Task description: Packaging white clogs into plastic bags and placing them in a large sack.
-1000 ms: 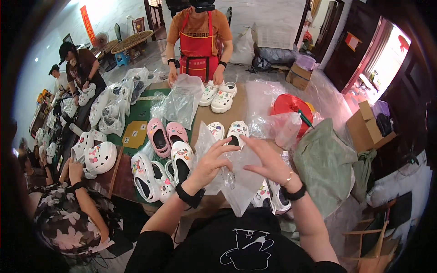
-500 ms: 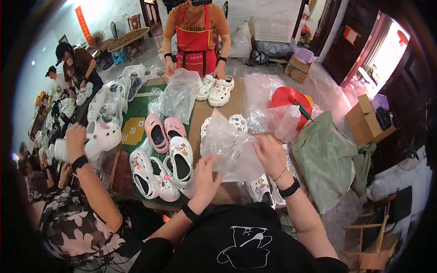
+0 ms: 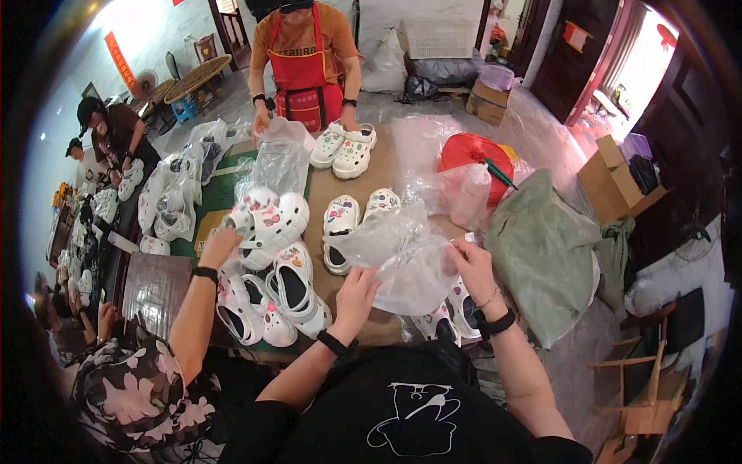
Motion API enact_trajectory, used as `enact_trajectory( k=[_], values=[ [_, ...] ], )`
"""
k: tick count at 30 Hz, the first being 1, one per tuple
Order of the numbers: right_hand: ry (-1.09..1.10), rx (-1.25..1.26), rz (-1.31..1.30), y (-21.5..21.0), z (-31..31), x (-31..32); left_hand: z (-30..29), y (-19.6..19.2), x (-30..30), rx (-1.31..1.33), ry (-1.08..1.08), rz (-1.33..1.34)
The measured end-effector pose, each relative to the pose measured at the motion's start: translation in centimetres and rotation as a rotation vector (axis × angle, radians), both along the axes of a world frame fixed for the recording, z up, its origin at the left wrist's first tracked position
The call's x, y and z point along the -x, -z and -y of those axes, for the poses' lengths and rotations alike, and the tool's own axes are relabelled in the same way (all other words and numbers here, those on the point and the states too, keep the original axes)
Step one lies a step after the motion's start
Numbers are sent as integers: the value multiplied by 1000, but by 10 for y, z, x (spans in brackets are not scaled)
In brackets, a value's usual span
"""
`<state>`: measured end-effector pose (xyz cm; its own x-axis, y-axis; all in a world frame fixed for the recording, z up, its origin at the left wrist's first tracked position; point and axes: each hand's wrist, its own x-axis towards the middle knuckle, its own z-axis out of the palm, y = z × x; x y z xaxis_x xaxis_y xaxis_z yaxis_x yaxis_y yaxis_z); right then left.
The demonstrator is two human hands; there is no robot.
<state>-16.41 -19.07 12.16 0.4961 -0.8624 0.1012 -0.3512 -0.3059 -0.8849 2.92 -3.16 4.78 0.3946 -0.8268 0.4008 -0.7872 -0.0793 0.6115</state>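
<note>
A clear plastic bag (image 3: 410, 267) is spread between my two hands over the table. My left hand (image 3: 357, 300) pinches its left edge, fingers closed on the film. On the other side my right hand (image 3: 471, 269) has its fingers closed on the bag's right edge. Just behind the bag sit two white clogs with colourful charms, one clog (image 3: 341, 219) at the left and another (image 3: 382, 202) at the right, partly covered by the film. Close to my body, below the bag, more white charmed clogs (image 3: 434, 323) lie between my forearms.
At left, a co-worker's hand (image 3: 222, 246) holds white clogs (image 3: 272, 224) above several charmed clogs (image 3: 296, 284). Across the table, a person in a red apron (image 3: 301, 77) touches white clogs (image 3: 353, 156) and a plastic bag (image 3: 274, 161). A green sack (image 3: 541, 259) and red round object (image 3: 473, 158) are right.
The bag has spread wider and lower, and my left hand has closed on its edge. The left co-worker's hand brought white clogs rightward over the other shoes, hiding the pink pair.
</note>
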Motion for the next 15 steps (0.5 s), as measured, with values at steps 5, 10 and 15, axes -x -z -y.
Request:
enact_trajectory(
  k=[5,10,15],
  values=[
    [19,696,-403,37,0,21,6,-14,-17,78,-160,17],
    [140,757,-280,15,-3,11,-7,-58,-5,203,51,222],
    [-218,329,-698,81,20,47,-26,28,-24,-342,195,194]
  ],
)
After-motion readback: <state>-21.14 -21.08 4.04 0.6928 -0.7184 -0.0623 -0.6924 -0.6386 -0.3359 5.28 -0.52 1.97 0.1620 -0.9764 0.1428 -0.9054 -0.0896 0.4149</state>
